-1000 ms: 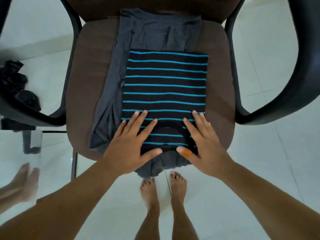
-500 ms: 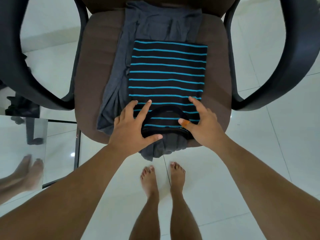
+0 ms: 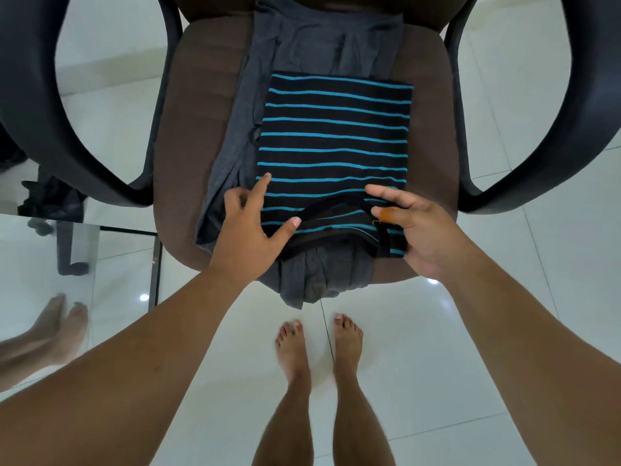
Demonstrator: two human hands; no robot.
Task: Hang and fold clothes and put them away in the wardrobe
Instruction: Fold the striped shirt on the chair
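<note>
A folded black shirt with blue stripes [image 3: 336, 146] lies on grey clothing [image 3: 322, 48] on the brown chair seat [image 3: 201, 112]. The left hand [image 3: 245, 230] and right hand [image 3: 420, 230] seem to pinch its near corners.

A black shirt with thin turquoise stripes [image 3: 336, 146] lay folded into a neat rectangle on the chair's brown seat [image 3: 201, 129], its black-banded neckline at the near end and slightly raised off the layer beneath. Under it a dark grey garment [image 3: 302, 45] was spread lengthwise, longer than the shirt, showing beyond its far edge and along its left side. The grey garment's near end drooped in loose gathers over the front edge of the seat, while the striped shirt sat flat and square above it.
</note>
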